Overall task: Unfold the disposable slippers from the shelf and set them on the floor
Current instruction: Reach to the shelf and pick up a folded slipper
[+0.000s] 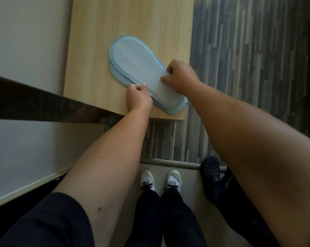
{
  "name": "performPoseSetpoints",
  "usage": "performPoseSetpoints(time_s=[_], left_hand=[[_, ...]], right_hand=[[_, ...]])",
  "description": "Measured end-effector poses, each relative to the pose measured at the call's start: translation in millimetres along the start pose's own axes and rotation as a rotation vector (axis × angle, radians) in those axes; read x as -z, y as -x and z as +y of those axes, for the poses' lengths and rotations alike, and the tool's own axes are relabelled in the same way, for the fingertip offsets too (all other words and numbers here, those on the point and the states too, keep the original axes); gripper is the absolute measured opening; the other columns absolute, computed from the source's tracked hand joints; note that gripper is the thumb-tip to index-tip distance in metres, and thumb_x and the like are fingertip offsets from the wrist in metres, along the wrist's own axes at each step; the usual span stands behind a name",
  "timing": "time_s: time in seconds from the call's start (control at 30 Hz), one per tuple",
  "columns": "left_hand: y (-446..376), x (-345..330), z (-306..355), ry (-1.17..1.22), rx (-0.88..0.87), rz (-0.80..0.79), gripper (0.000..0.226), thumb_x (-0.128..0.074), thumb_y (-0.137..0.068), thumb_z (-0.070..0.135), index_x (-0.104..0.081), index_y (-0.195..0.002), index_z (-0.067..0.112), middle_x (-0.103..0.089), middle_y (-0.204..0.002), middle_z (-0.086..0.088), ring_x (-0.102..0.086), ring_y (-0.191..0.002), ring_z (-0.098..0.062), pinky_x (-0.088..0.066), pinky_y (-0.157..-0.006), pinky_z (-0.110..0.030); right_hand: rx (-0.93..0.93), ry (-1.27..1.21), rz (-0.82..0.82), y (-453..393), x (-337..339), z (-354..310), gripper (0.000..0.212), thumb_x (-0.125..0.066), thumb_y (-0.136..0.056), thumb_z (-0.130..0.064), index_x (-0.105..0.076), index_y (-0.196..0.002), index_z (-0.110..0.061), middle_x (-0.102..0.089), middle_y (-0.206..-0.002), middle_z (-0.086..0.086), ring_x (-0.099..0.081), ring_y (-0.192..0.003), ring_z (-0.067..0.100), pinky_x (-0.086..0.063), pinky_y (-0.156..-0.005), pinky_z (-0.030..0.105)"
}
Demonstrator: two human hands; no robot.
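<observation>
Two flat light-blue disposable slippers (132, 59) lie stacked sole-up on the pale wooden shelf (97, 32), the heel end reaching the shelf's near right corner. My left hand (138, 97) pinches the left edge of the stack near the middle. My right hand (181, 75) grips the right edge of the top slipper, fingers curled over it. Both hands hide part of the slippers' mid section.
A dark rail (43, 104) crosses the left side in front of the shelf. Grey striped flooring (248, 59) lies to the right and below. My white sneakers (161, 179) stand on a lighter floor; another person's dark perforated shoe (210, 168) is beside them.
</observation>
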State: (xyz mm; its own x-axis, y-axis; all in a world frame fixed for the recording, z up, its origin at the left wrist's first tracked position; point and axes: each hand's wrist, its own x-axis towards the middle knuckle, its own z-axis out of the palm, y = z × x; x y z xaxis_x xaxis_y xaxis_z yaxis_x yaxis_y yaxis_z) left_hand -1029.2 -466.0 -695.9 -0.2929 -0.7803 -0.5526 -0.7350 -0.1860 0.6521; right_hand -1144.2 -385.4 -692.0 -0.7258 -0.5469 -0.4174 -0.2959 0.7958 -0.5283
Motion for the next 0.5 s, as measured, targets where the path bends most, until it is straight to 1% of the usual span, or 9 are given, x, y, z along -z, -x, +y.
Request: performPoseSetpoints(time_s=[0.03,0.07,0.13,0.17,0.23,0.33,0.4,0.47,0.5], left_hand=[[1.2,0.6,1.1,0.014,-0.002,-0.005,0.025,-0.047,-0.098,0.036,-0.055,-0.101,0.012,-0.056,-0.079,0.005,-0.052,-0.069,-0.009,-0.04,-0.06,-0.026],[2.4,1.0,2.3,0.025,-0.015,-0.008,0.024,-0.047,-0.097,0.035,-0.055,-0.097,0.012,-0.057,-0.079,0.003,-0.053,-0.07,-0.011,-0.041,-0.061,-0.026],[6.1,2.4,5.8,0.035,-0.06,-0.011,0.023,-0.048,-0.097,0.034,-0.051,-0.09,0.012,-0.058,-0.081,-0.001,-0.054,-0.073,-0.016,-0.045,-0.067,-0.029],[9.9,4.1,8.3,0.046,-0.071,-0.021,0.023,-0.048,-0.097,0.033,-0.051,-0.089,0.012,-0.059,-0.082,0.0,-0.055,-0.073,-0.016,-0.045,-0.068,-0.029],[18.7,9.2,13.7,0.062,-0.089,-0.053,0.021,-0.048,-0.097,0.033,-0.052,-0.092,0.013,-0.06,-0.083,0.002,-0.057,-0.075,-0.013,-0.047,-0.067,-0.028],[33.8,18.7,21.2,0.068,-0.125,-0.1,0.02,-0.051,-0.096,0.032,-0.057,-0.098,0.014,-0.066,-0.093,-0.001,-0.063,-0.088,-0.018,-0.055,-0.084,-0.037],[46.8,25.3,26.7,0.077,-0.138,-0.143,0.021,-0.052,-0.096,0.032,-0.059,-0.1,0.013,-0.067,-0.096,-0.003,-0.065,-0.093,-0.021,-0.055,-0.089,-0.041],[60.9,32.1,31.2,0.079,-0.155,-0.186,0.022,-0.052,-0.096,0.031,-0.06,-0.101,0.011,-0.065,-0.094,-0.002,-0.064,-0.092,-0.02,-0.055,-0.087,-0.038],[68.2,36.1,32.9,0.078,-0.167,-0.201,0.022,-0.052,-0.096,0.03,-0.06,-0.1,0.01,-0.064,-0.091,-0.001,-0.062,-0.088,-0.019,-0.054,-0.085,-0.036]], right_hand=[[-0.008,-0.024,-0.017,1.0,3.0,0.0,0.032,-0.064,-0.089,-0.035,-0.058,-0.111,-0.012,-0.059,-0.105,0.004,-0.053,-0.09,0.02,-0.045,-0.073,0.033],[-0.015,-0.046,-0.031,2.5,6.0,0.0,0.03,-0.065,-0.089,-0.034,-0.059,-0.108,-0.011,-0.058,-0.101,0.003,-0.054,-0.088,0.02,-0.045,-0.072,0.033],[-0.027,-0.098,-0.042,7.4,13.3,-1.0,0.029,-0.067,-0.088,-0.033,-0.06,-0.104,-0.01,-0.058,-0.095,0.002,-0.054,-0.086,0.019,-0.043,-0.07,0.032],[-0.041,-0.139,-0.041,11.3,17.0,-0.9,0.029,-0.068,-0.088,-0.033,-0.061,-0.104,-0.01,-0.058,-0.095,0.002,-0.054,-0.085,0.018,-0.044,-0.071,0.032],[-0.081,-0.25,-0.042,21.2,24.5,0.5,0.031,-0.069,-0.087,-0.033,-0.061,-0.108,-0.012,-0.06,-0.098,0.001,-0.056,-0.087,0.017,-0.049,-0.074,0.031],[-0.128,-0.404,-0.053,39.2,35.9,1.3,0.033,-0.065,-0.089,-0.036,-0.061,-0.116,-0.018,-0.065,-0.104,0.001,-0.063,-0.092,0.017,-0.054,-0.08,0.035],[-0.143,-0.482,-0.02,53.3,43.0,0.2,0.029,-0.061,-0.091,-0.038,-0.064,-0.111,-0.019,-0.069,-0.105,0.003,-0.065,-0.094,0.019,-0.055,-0.085,0.041],[-0.163,-0.535,0.025,68.4,49.6,0.7,0.024,-0.059,-0.092,-0.036,-0.067,-0.103,-0.017,-0.069,-0.101,0.005,-0.065,-0.091,0.02,-0.056,-0.085,0.043],[-0.177,-0.559,0.036,77.0,52.1,1.7,0.021,-0.059,-0.092,-0.035,-0.068,-0.098,-0.018,-0.069,-0.097,0.005,-0.064,-0.087,0.021,-0.056,-0.083,0.043]])
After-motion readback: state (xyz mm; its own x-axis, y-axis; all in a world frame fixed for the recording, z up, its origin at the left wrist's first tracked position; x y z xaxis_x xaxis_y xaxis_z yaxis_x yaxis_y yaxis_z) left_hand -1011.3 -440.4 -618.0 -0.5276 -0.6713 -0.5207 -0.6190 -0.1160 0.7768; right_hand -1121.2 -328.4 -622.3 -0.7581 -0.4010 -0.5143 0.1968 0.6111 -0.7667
